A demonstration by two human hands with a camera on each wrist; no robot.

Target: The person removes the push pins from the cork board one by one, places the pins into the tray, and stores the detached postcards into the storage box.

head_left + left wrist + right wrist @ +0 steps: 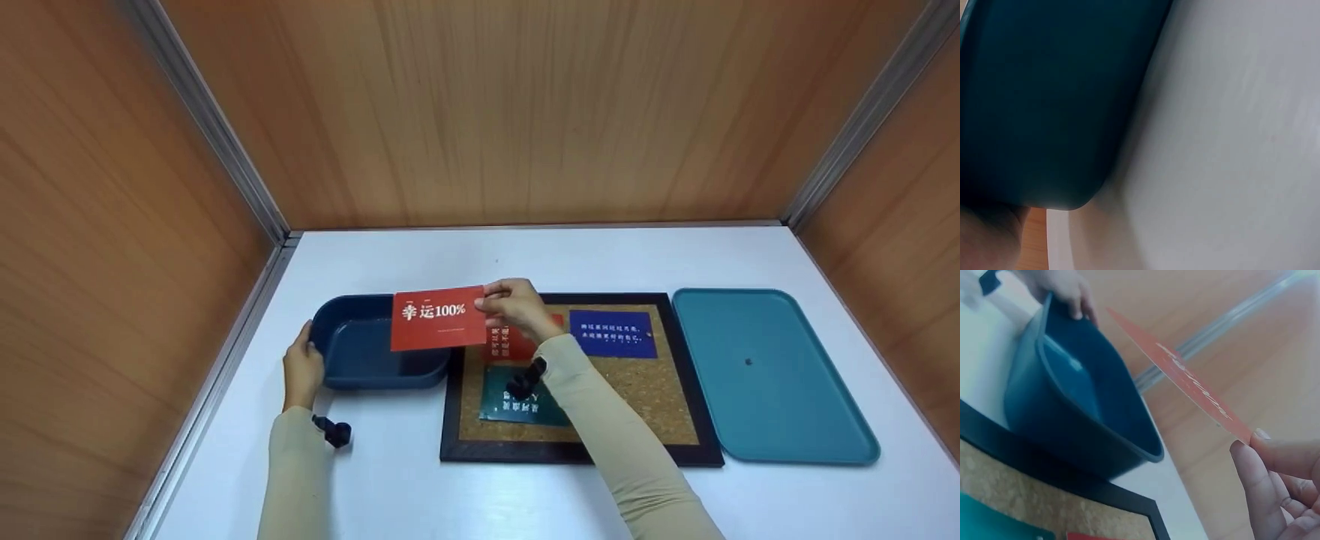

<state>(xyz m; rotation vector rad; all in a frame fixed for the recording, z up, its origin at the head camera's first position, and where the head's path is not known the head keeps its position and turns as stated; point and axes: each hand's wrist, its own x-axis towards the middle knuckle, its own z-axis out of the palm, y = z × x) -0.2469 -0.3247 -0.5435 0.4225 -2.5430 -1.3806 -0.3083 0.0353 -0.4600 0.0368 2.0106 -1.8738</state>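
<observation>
My right hand (517, 309) pinches the right edge of a red card (431, 334) with white characters and "100%". The card is held in the air, over the right part of a dark blue plastic bin (345, 379). My left hand (303, 371) grips the bin's left wall. In the right wrist view its fingers (1075, 306) hook over the rim, and the red card (1185, 382) appears nearly edge-on between thumb and fingers. Only part of the left hand (988, 239) shows in the left wrist view, against the bin (1055, 101).
Right of the bin lies a black-framed cork board (630, 405). On it are a blue card (613, 334), a green card (499, 401) and another red card (517, 346), the last two partly covered by the right arm. A teal tray (780, 390) lies further right. Wooden walls (525, 112) enclose the white table.
</observation>
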